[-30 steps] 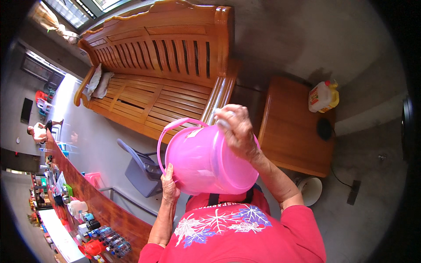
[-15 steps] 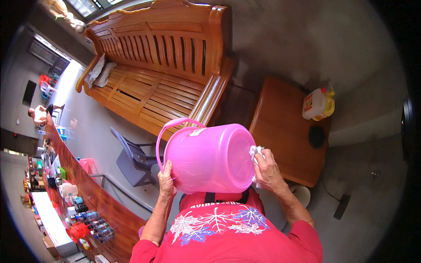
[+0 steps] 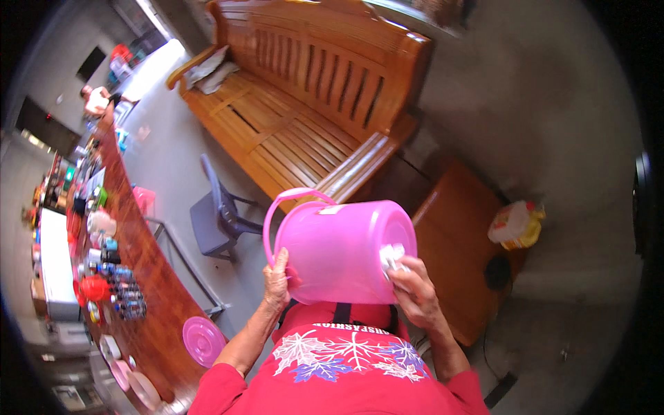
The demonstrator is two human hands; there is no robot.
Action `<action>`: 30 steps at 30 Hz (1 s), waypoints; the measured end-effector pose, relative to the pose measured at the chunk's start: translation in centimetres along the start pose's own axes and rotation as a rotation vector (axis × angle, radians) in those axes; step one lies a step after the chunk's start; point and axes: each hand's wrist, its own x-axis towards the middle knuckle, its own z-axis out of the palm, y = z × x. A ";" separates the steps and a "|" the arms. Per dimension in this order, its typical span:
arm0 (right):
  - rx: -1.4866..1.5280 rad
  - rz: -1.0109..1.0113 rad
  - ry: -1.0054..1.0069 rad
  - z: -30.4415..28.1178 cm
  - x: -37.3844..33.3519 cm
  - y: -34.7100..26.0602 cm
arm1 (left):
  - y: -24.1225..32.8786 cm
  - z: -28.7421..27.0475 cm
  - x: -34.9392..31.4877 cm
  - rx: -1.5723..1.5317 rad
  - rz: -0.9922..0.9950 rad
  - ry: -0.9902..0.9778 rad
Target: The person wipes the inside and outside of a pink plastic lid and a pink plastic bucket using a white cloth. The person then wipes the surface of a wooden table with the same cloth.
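holding pink bucket (image 3: 332, 252) in closed left grip (image 3: 277, 283), right grip (image 3: 415, 287) clenched on seemingly white cloth (image 3: 392, 256)

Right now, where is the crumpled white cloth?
In the head view, right of centre: the crumpled white cloth is in the right hand, at the base of the pink plastic bucket.

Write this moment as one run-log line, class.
left hand: holds pink bucket, tipped sideways | right hand: holds white cloth against bucket's base | nearby: wooden bench, grey chair, brown table
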 end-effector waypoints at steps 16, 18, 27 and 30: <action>-0.495 -0.295 -0.179 6.7 14.3 3.1 | 3.5 0.9 0.0 0.269 0.323 -0.299; -0.389 -0.064 -0.137 7.8 18.1 5.7 | 3.4 -0.4 1.0 0.315 0.412 -0.321; -0.424 0.138 -0.288 16.2 24.0 4.9 | 5.4 -4.4 4.4 0.293 0.360 -0.360; -0.445 -0.199 -0.266 19.8 20.5 2.1 | 6.0 -5.6 6.0 0.220 0.265 -0.347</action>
